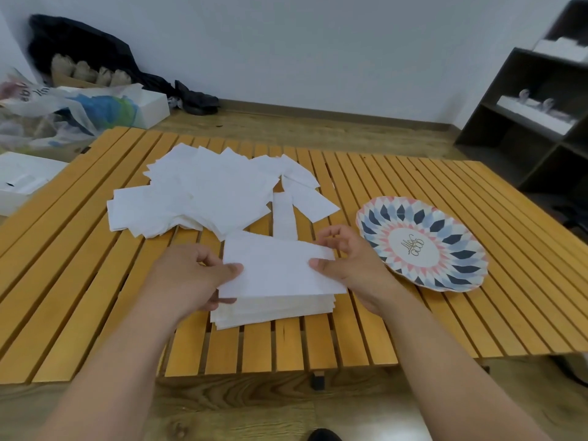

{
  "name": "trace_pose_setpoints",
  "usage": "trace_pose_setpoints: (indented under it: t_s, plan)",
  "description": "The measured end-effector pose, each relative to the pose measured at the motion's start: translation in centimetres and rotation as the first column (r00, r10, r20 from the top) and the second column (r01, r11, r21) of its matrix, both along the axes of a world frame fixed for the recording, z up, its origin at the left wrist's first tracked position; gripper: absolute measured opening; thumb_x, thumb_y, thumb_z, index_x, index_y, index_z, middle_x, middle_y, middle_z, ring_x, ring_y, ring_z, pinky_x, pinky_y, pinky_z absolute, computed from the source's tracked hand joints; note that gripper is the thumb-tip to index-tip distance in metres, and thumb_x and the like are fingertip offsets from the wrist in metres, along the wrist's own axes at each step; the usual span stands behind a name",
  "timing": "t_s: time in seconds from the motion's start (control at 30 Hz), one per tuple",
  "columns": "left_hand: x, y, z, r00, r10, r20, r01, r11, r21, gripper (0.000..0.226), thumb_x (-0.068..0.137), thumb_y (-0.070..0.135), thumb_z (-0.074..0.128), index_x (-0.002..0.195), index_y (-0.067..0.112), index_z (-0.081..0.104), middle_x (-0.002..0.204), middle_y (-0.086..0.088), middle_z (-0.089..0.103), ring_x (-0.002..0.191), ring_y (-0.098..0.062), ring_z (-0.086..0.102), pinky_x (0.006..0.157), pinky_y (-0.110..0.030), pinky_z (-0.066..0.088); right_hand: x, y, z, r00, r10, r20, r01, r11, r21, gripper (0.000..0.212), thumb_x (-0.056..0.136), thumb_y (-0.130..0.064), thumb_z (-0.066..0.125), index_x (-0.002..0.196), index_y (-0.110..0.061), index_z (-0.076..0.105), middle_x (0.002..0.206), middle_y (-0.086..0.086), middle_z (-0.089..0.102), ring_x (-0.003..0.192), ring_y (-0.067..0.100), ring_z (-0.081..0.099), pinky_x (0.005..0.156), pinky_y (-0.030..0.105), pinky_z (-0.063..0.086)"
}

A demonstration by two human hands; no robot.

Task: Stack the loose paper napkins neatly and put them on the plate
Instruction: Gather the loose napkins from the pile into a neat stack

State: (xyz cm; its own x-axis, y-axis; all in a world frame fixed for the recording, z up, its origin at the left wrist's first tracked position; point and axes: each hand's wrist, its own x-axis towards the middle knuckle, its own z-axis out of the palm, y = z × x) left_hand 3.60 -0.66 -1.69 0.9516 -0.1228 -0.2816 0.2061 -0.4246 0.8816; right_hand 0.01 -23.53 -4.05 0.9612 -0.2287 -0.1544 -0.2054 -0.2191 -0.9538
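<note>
A low stack of white paper napkins (270,308) lies near the front middle of the slatted wooden table (413,329). Just above it I hold one napkin (276,268) flat by its two ends. My left hand (187,278) pinches its left edge, thumb on top. My right hand (346,262) pinches its right edge. A loose heap of white napkins (203,192) spreads over the table's far middle. The patterned plate (423,243), blue, pink and white, sits to the right with nothing on it.
Plastic bags and a white box (149,106) lie on the floor beyond the table's left corner. A second white box (22,179) sits at the left edge. Dark shelving (534,122) stands at the right. A dark bundle (79,49) leans on the wall.
</note>
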Motion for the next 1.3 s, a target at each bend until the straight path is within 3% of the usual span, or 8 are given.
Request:
trace_pose_setpoints:
  t_s: [0.1, 0.3, 0.47, 0.7, 0.9, 1.07, 1.2, 1.3]
  plan:
    - [0.2, -0.1, -0.8, 0.997, -0.080, -0.004, 0.079, 0.966, 0.244, 0.023, 0.084, 0.022, 0.069, 0.078, 0.000, 0.064, 0.073, -0.003, 0.073, 0.056, -0.015, 0.071, 0.075, -0.046, 0.059, 0.3, 0.6, -0.8, 0.997, 0.027, 0.076, -0.006, 0.966, -0.260, 0.025, 0.083, -0.013, 0.070, 0.096, -0.027, 0.055, 0.111, -0.009, 0.056, 0.097, 0.016, 0.060, 0.072, 0.033, 0.054]
    - [0.6, -0.4, -1.9, 0.978, -0.202, -0.049, 0.190, 0.769, 0.610, 0.021, 0.087, 0.031, 0.060, 0.074, 0.016, 0.058, 0.057, 0.001, 0.070, 0.066, -0.013, 0.070, 0.070, -0.031, 0.056, 0.6, 1.2, -2.1, 0.977, 0.214, -0.015, -0.175, 0.754, -0.633, 0.018, 0.089, -0.017, 0.064, 0.099, -0.029, 0.056, 0.124, -0.014, 0.045, 0.105, 0.002, 0.043, 0.074, 0.008, 0.034]
    - [0.8, -0.4, -2.8, 0.969, -0.248, 0.021, 0.139, 0.609, 0.781, 0.027, 0.086, 0.047, 0.057, 0.095, 0.022, 0.054, 0.082, 0.005, 0.059, 0.078, -0.013, 0.060, 0.061, -0.027, 0.046, 1.2, 1.1, -2.0, 0.976, 0.212, 0.041, -0.112, 0.657, -0.745, 0.012, 0.091, -0.024, 0.058, 0.103, -0.027, 0.059, 0.129, -0.012, 0.046, 0.120, 0.004, 0.037, 0.091, 0.018, 0.032]
    - [0.5, -0.5, -2.3, 0.949, -0.253, 0.188, 0.016, 0.634, 0.773, 0.031, 0.089, 0.048, 0.055, 0.103, 0.022, 0.044, 0.077, 0.006, 0.052, 0.070, -0.012, 0.054, 0.052, -0.026, 0.038, 4.3, 1.6, -2.7, 0.970, 0.242, 0.006, -0.117, 0.489, -0.865, 0.031, 0.098, -0.016, 0.041, 0.119, -0.025, 0.062, 0.148, -0.008, 0.039, 0.144, 0.013, 0.016, 0.115, 0.038, 0.019]
    - [0.7, -0.4, -2.8, 0.947, -0.264, 0.185, 0.042, 0.670, 0.741, 0.022, 0.092, 0.045, 0.050, 0.106, 0.028, 0.050, 0.075, 0.012, 0.046, 0.077, -0.011, 0.053, 0.056, -0.025, 0.037, 4.7, 1.7, -4.4, 0.964, 0.252, -0.084, -0.204, 0.498, -0.843, 0.041, 0.101, -0.017, 0.032, 0.139, -0.021, 0.044, 0.151, -0.007, 0.035, 0.145, 0.012, 0.016, 0.117, 0.035, 0.013]
    - [0.9, -0.3, -2.8, 0.939, -0.236, 0.248, -0.005, 0.716, 0.698, 0.020, 0.091, 0.044, 0.051, 0.107, 0.031, 0.053, 0.084, 0.012, 0.055, 0.081, -0.011, 0.056, 0.062, -0.027, 0.046, 4.3, 1.5, -3.3, 0.966, 0.238, 0.099, -0.061, 0.584, -0.810, 0.041, 0.099, -0.010, 0.038, 0.138, -0.018, 0.047, 0.141, -0.002, 0.048, 0.134, 0.013, 0.037, 0.112, 0.031, 0.026]
    - [0.5, -0.6, -1.6, 0.874, -0.244, 0.420, -0.059, 0.804, 0.592, 0.023, 0.090, 0.037, 0.055, 0.112, 0.032, 0.053, 0.109, 0.013, 0.059, 0.094, -0.009, 0.058, 0.069, -0.029, 0.051, 3.4, 2.4, 1.1, 0.932, -0.065, 0.356, 0.211, 0.896, -0.390, 0.023, 0.094, -0.011, 0.054, 0.112, -0.023, 0.064, 0.114, -0.011, 0.063, 0.105, 0.001, 0.058, 0.090, 0.018, 0.047]
    - [-0.3, -1.5, -0.7, 0.762, -0.299, 0.575, 0.003, 0.889, 0.458, 0.038, 0.088, 0.041, 0.060, 0.124, 0.038, 0.048, 0.129, 0.019, 0.047, 0.113, -0.005, 0.050, 0.074, -0.025, 0.046, 1.9, 3.0, 4.3, 0.899, -0.252, 0.359, 0.260, 0.965, 0.025, 0.016, 0.088, -0.006, 0.063, 0.093, -0.021, 0.067, 0.096, -0.006, 0.068, 0.087, 0.007, 0.066, 0.077, 0.020, 0.055]
